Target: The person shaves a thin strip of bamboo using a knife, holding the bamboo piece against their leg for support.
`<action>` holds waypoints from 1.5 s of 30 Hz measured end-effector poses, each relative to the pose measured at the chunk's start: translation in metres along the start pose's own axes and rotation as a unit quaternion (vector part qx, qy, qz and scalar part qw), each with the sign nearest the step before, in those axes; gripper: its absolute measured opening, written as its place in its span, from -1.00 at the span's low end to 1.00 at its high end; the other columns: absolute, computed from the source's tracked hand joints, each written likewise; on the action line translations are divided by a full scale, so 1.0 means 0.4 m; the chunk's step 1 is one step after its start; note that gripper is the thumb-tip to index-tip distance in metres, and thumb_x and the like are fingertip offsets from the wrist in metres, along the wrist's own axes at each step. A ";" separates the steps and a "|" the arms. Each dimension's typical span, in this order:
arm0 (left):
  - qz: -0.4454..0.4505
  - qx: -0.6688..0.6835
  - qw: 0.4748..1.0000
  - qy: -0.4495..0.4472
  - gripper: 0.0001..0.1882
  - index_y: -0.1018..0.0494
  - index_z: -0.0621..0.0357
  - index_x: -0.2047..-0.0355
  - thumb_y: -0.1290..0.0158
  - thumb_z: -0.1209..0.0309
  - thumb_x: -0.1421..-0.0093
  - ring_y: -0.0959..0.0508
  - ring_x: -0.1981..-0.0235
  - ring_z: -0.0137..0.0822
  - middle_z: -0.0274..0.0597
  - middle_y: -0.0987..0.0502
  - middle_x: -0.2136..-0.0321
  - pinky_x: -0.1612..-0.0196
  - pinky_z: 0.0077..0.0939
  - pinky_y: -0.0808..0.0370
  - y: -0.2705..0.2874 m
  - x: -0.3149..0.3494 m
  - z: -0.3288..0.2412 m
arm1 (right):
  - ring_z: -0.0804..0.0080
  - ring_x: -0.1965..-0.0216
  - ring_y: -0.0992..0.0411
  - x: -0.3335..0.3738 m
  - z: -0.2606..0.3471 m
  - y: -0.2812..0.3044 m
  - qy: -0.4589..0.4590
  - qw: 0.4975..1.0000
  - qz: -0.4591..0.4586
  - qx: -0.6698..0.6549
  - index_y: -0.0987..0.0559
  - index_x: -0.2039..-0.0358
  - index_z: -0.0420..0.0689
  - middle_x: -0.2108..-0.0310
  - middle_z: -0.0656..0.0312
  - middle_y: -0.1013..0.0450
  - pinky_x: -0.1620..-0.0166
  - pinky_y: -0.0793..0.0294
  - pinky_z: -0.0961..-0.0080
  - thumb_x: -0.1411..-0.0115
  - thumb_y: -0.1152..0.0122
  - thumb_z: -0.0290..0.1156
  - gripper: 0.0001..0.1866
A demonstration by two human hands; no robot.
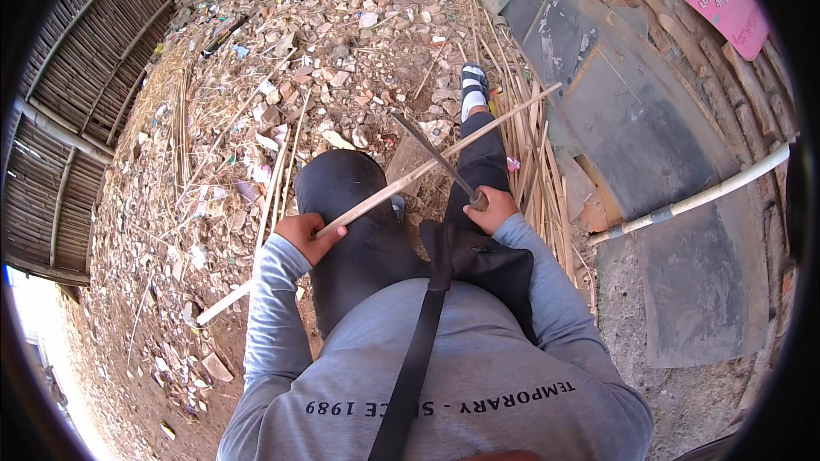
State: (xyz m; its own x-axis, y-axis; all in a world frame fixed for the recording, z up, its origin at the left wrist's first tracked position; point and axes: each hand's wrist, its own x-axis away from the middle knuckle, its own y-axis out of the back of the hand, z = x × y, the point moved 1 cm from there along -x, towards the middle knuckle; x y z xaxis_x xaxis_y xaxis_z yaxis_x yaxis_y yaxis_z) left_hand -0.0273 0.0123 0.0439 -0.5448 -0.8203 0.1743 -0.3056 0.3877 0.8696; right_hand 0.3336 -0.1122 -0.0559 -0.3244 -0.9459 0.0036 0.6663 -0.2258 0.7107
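A long pale bamboo strip (399, 185) lies slantwise over my lap, its near end low on the left and its far end up to the right. My left hand (312, 237) is closed around it above my left thigh. In my right hand (495, 210) is the handle of a knife (444, 162) with a long, narrow dark blade. The blade points up and to the left and crosses the strip; whether the two touch, I cannot tell.
Split bamboo strips (536, 175) lie in a pile beside my right leg, with a few more strips (284, 154) on the left. Broken rubble (333, 60) covers the ground ahead. Dark flat sheets (675, 137) and a white pipe (696, 198) lie right; a bamboo wall (73, 77) stands left.
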 end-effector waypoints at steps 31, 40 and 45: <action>-0.016 0.004 1.000 0.002 -0.44 -0.47 0.26 0.55 -0.18 -0.09 -0.11 -0.48 0.62 -0.09 -0.01 -0.44 0.69 0.47 -0.24 -0.39 -0.004 0.008 -0.006 | -0.11 0.30 -0.49 0.011 0.023 0.027 0.002 0.999 -0.034 0.015 -0.56 0.34 -0.18 0.43 -0.08 -0.52 0.22 -0.48 0.17 0.03 -0.35 -0.19 -0.66; -0.044 -0.001 0.999 -0.003 -0.47 -0.48 0.26 0.52 -0.15 -0.07 -0.14 -0.50 0.59 0.00 0.04 -0.45 0.67 0.45 -0.21 -0.42 -0.014 0.014 -0.008 | -0.09 0.30 -0.49 -0.019 0.039 0.067 -0.005 0.998 -0.013 0.060 -0.57 0.38 -0.16 0.43 -0.04 -0.53 0.20 -0.48 0.15 0.00 -0.32 -0.21 -0.71; -0.062 -0.007 0.998 -0.019 -0.48 -0.48 0.26 0.53 -0.16 -0.04 -0.14 -0.50 0.59 0.03 0.05 -0.44 0.68 0.46 -0.20 -0.41 -0.018 0.010 -0.006 | -0.08 0.27 -0.49 -0.043 0.076 0.106 -0.020 0.994 0.030 0.100 -0.57 0.36 -0.17 0.41 -0.04 -0.53 0.17 -0.48 0.17 0.00 -0.32 -0.21 -0.70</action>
State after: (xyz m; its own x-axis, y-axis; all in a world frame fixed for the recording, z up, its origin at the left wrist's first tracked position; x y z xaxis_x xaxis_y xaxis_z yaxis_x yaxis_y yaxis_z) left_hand -0.0252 0.0052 0.0394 -0.5332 -0.8446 0.0482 -0.3610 0.2787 0.8899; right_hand 0.3470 -0.0983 -0.0044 -0.3177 -0.9452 0.0753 0.5397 -0.1149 0.8340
